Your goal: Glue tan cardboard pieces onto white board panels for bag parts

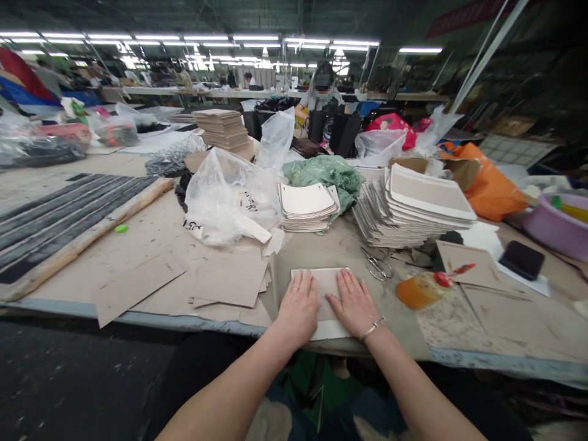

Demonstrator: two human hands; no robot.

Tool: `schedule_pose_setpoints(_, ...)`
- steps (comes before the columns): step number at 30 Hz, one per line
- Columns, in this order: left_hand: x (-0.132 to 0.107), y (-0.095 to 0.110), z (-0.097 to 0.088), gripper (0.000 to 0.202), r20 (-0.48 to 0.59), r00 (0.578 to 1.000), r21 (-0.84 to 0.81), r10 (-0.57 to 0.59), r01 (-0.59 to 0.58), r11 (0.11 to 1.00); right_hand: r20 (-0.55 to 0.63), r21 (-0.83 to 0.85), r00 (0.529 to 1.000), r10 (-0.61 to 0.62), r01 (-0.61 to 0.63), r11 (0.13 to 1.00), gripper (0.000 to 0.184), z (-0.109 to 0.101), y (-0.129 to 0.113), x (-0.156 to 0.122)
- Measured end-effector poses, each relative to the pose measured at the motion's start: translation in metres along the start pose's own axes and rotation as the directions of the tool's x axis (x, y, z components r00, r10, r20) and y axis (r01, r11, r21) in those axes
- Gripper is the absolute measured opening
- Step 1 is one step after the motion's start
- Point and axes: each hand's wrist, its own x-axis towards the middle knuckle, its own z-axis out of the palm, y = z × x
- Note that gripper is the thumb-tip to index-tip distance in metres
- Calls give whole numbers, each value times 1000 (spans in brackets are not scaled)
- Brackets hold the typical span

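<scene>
A grey-beige board panel with a white border [327, 311] lies flat at the table's front edge. My left hand [299, 306] rests on its left side, fingers stretched out and pointing away from me. On the right side my right hand [354, 302] lies flat too, fingers extended and a bracelet at the wrist. Both palms press or rest on the panel, hiding its side edges. Just beyond my right hand are metal scissors [378, 266]. To the left sits a short pile of plain grey-beige boards [228, 278].
Behind the panel stand a stack of white-edged panels [309, 205] and a larger, leaning stack [413, 202]. An orange glue container [417, 290] with a red-tipped brush stands at right, near a dark phone [522, 260]. Clear plastic bags [229, 196] lie at left. A person [321, 92] sits opposite.
</scene>
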Motion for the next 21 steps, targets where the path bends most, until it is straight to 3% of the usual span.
schedule_pose_setpoints(3,-5,7,15,76,58,995,-5,79,-78,997,-9,76,999,-34,35,996,67,-3,5,0)
schedule_pose_setpoints(6,-7,4,23,78,67,992,-3,107,-107,994,-81,268,993,-84,103,958,62,-13,21,-16)
schedule_pose_setpoints(8,-7,0,25,77,61,991,-20,118,-117,993,-207,433,977,56,41,900,51,-20,37,-39)
schedule_pose_setpoints(9,-6,0,25,77,60,991,-31,120,-118,993,-272,522,941,203,-33,853,45,-23,47,-52)
schedule_pose_setpoints(11,-6,0,23,78,65,992,-48,110,-107,993,-332,701,796,506,-151,697,39,-28,67,-76)
schedule_pose_setpoints(13,-7,4,19,78,65,995,-56,77,-74,996,-314,827,664,678,-159,539,48,-31,87,-91)
schedule_pose_setpoints(14,-9,7,17,79,60,996,-60,72,-69,996,-299,860,629,718,-148,488,57,-31,95,-94)
schedule_pose_setpoints(17,-16,14,5,83,62,986,-98,157,-150,984,-251,878,620,743,-177,445,88,-32,113,-86)
schedule_pose_setpoints(21,-23,20,-6,72,179,943,-139,282,-259,956,-269,790,667,695,-259,556,99,-30,118,-58)
